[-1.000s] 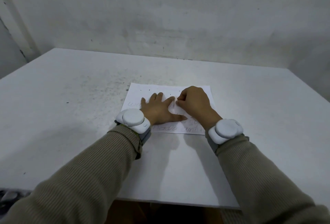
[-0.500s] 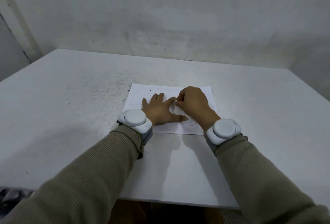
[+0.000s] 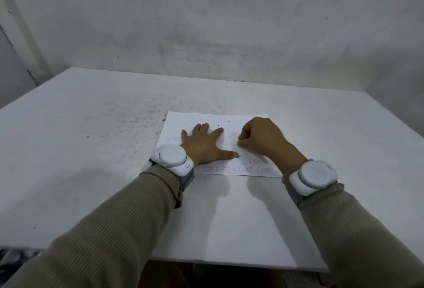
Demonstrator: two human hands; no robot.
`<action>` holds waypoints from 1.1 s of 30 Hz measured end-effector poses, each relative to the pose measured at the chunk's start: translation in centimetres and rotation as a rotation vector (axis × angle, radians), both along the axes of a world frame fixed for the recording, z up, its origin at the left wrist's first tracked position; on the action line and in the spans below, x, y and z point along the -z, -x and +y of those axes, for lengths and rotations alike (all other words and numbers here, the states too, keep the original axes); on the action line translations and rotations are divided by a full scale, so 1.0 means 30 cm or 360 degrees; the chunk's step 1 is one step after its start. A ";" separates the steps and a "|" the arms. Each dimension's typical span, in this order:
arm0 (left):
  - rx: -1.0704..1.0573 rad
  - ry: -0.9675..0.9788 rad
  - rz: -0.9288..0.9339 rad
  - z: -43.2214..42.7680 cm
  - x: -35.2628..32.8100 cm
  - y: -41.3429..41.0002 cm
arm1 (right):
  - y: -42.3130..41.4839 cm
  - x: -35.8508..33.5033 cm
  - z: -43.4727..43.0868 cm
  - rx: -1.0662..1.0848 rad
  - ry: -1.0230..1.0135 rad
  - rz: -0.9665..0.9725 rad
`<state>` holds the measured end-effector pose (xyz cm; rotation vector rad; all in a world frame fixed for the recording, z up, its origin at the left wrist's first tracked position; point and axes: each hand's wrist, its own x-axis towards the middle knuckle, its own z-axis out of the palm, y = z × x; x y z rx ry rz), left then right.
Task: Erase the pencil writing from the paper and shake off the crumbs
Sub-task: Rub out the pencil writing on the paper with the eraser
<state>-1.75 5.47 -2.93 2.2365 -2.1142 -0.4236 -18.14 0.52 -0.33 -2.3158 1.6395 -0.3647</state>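
White paper (image 3: 238,120) with faint pencil writing (image 3: 252,169), flat on white table (image 3: 91,150); left hand (image 3: 202,143) spread flat, pressing it; right hand (image 3: 263,140) curled fingertips-down, any grasp impossible to tell.

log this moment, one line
left hand flat on paper | right hand curled on it, contents hidden | near-edge writing unerased | crumbs present

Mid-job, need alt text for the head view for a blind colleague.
A left hand presses flat on a paper on a white table, while the right hand touches the sheet with curled fingers; anything they pinch is hidden. Pencil writing shows along the near edge, dark crumbs near the far edge.
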 end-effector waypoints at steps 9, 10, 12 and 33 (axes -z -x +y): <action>-0.0007 0.0241 0.0105 0.013 0.030 -0.007 | 0.033 0.000 -0.002 0.0085 -0.0081 -0.0109; -0.0012 0.0259 0.0153 0.017 0.026 -0.011 | 0.034 0.004 -0.001 0.0096 -0.0081 -0.0122; -0.0031 0.0288 0.0276 0.028 0.012 -0.018 | 0.034 0.006 0.003 0.0105 -0.0072 -0.0122; -0.0044 0.0232 -0.0132 0.093 0.055 -0.255 | 0.008 0.008 0.030 0.0123 0.0055 0.0074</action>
